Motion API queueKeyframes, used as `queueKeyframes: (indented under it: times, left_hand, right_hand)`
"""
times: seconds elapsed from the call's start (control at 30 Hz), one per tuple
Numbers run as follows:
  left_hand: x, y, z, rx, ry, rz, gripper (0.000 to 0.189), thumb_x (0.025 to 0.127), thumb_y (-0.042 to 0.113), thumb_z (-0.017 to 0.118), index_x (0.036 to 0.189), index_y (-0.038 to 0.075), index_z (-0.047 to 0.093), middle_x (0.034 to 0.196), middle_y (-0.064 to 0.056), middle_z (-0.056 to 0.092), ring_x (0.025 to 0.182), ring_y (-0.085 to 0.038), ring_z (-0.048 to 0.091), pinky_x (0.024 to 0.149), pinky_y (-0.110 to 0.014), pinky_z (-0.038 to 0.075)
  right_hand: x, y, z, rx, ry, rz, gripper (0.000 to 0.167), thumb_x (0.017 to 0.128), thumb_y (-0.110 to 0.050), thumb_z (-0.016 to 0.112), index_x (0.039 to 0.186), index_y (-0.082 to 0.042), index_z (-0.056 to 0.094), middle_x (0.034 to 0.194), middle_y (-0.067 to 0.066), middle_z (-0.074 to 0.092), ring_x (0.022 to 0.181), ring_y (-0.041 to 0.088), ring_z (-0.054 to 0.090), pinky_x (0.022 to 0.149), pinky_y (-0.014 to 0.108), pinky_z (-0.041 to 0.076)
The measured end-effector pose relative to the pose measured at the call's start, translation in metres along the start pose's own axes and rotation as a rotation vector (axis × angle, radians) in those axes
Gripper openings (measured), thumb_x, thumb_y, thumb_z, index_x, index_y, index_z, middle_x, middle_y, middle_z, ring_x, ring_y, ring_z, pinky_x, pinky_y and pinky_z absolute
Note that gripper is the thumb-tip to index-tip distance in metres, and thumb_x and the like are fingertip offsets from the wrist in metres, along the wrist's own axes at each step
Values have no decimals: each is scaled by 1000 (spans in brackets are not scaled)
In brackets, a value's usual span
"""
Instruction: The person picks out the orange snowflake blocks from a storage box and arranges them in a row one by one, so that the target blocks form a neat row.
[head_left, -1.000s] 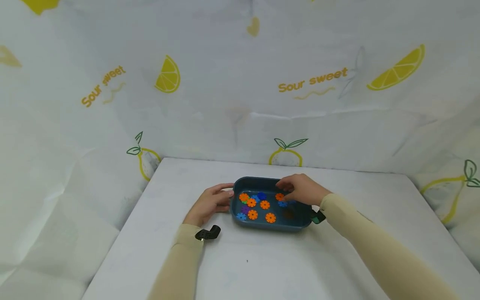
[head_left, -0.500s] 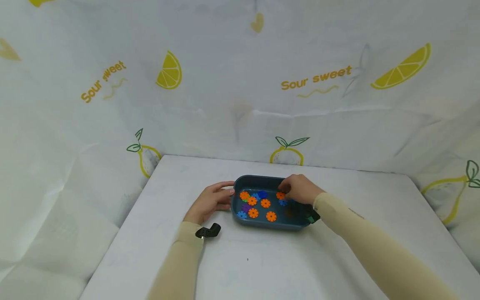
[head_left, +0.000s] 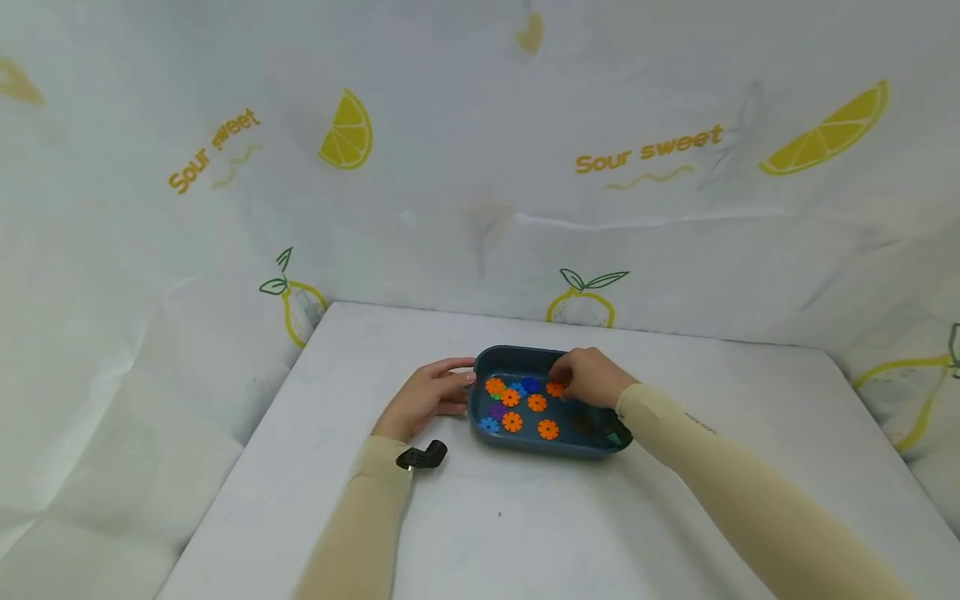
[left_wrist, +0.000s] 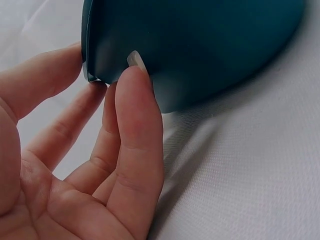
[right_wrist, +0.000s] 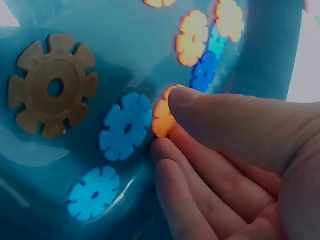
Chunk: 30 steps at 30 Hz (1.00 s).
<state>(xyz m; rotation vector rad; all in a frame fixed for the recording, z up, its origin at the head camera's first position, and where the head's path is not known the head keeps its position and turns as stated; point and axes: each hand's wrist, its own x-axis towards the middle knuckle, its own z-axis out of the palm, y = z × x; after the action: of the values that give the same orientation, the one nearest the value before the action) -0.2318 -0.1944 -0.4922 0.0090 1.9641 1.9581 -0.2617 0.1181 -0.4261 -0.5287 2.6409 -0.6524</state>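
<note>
A dark blue-green tray (head_left: 517, 445) holds several notched plastic interlocking discs in orange, blue, purple, green and brown. My left hand (head_left: 420, 402) is at the tray's left end, its fingertips against the outer wall and rim; in the left wrist view the fingers (left_wrist: 137, 115) lie nearly straight. My right hand (head_left: 594, 378) reaches over the tray's right side and pinches an orange interlocking disc (right_wrist: 160, 118), thumb over it and fingers below. Beside that disc are a blue disc (right_wrist: 115, 134), a lighter blue disc (right_wrist: 82, 197) and a large brown disc (right_wrist: 30, 95).
The tray stands on a white-covered table (head_left: 480, 542). A white curtain (head_left: 420, 233) printed with lemons rises behind the table's far edge. More orange discs (head_left: 548, 429) lie in the tray's middle and left part.
My right hand has moved slightly left within the tray, closing on the orange disc, which has shifted left with it. My left hand has stayed at the tray's end.
</note>
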Motion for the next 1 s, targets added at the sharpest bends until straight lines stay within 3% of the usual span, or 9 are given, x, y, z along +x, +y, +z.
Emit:
queueKeyframes:
  times: [0.4,0.77,1.0]
  left_hand:
    - [8,5,-3,-31,-30,3,50,100,35,80,146,23,67,134,-11,75,103,-21,75,86,-33,65]
    - [3,-1,-2,-45,0,-10,47,100,34,80,144,23,70,130,-10,76,102,-21,74,85,-32,64]
    - [3,-4,-5,-44,-18,-8,50,100,35,79,146,20,68,131,-12,76,101,-20,73,84,-32,64]
  right_hand:
    - [7,-3,8,-53,92,-28,25,93,-5,82,118,-3,80,116,13,79,106,28,72,102,50,60]
    - [13,-7,20,-109,107,-53,21,95,-8,83,115,-5,81,111,9,80,101,23,72,100,49,61]
    - [13,-10,22,-128,90,-55,22,95,-8,83,117,-4,81,112,8,80,101,22,72,101,48,62]
